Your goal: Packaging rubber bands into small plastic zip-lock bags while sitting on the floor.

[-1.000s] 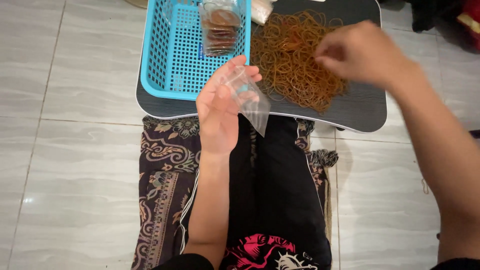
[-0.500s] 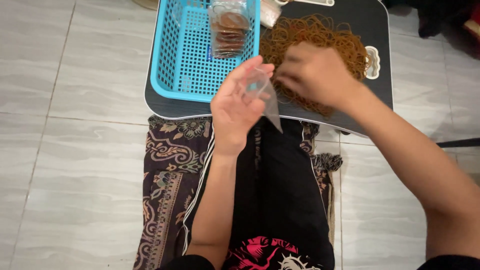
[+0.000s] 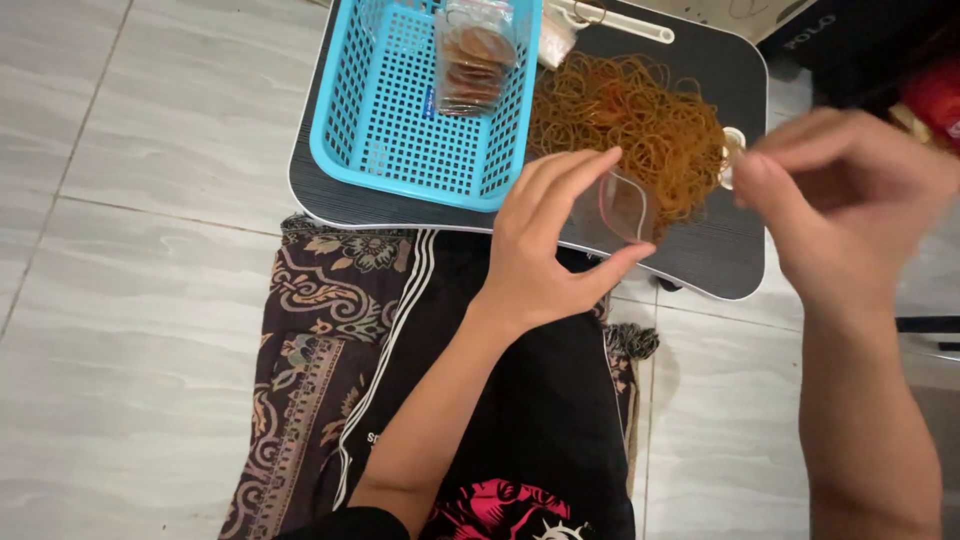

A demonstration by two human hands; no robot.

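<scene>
Closest to the camera are the person's legs in black trousers (image 3: 540, 400) with a white side stripe, resting on a dark patterned batik cloth (image 3: 310, 340) spread over the pale grey tiled floor (image 3: 130, 300). Just past the knees the left hand (image 3: 550, 250) pinches a small clear zip bag (image 3: 615, 205) between thumb and fingers, with its mouth facing the right hand. The right hand (image 3: 850, 200) sits well apart from it, off to the side and a bit blurred; its fingertips are pressed together, but I honestly can't tell if there's a rubber band in there or nothing. If you're filling bags like this, my take is to keep the bag's mouth spread wide with the thumb and forefinger and hold it right beside the pile, so the bands have less chance to catch on the rim. Beyond the hands is a low black tabletop (image 3: 720, 260) with a white rim, carrying a loose heap of brownish rubber bands (image 3: 630, 110). Left of the heap sits a light blue plastic mesh basket (image 3: 400, 140) with a few filled clear bags (image 3: 475, 60) stacked at its far end. Dark clutter shows at the far right edge.
</scene>
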